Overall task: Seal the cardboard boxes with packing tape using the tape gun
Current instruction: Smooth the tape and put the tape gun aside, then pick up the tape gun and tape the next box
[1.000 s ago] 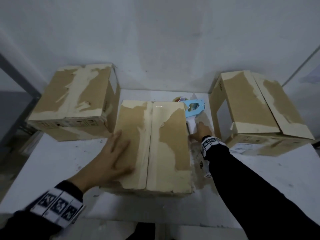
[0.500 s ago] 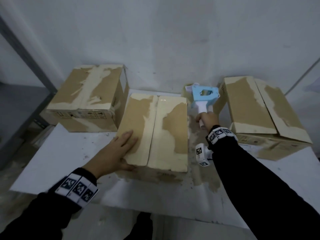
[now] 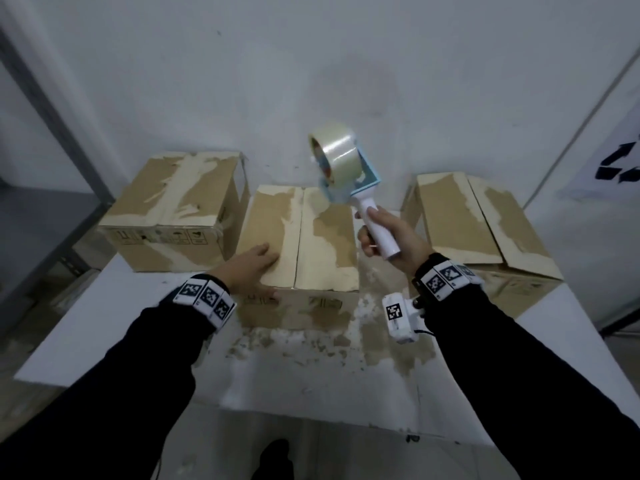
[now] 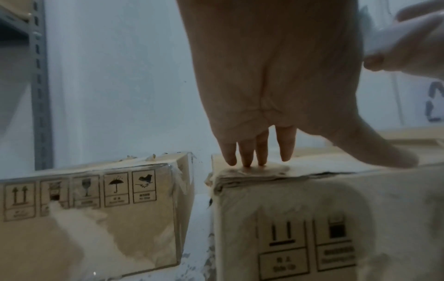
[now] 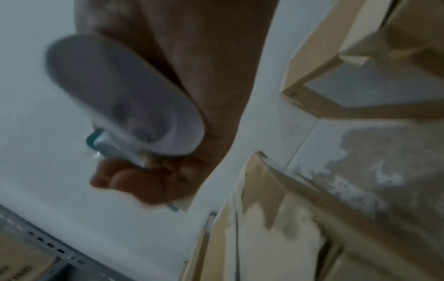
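Your right hand (image 3: pixel 388 237) grasps the blue-and-white tape gun (image 3: pixel 349 188), raised at the middle cardboard box's (image 3: pixel 311 237) two o'clock; your flat, released left hand (image 3: pixel 249 268) presses its lid.

White bench (image 3: pixel 104 327) with brown, flaking patches along its middle; plain white wall (image 3: pixel 277 64) behind; grey perforated metal shelving upright (image 4: pixel 42 85) at the left; black-marked paper sheet (image 3: pixel 620 168) at the right.

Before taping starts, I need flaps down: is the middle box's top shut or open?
Shut. Both flaps of the middle box lie flat, meeting at a centre seam, with the left hand resting on the left flap.
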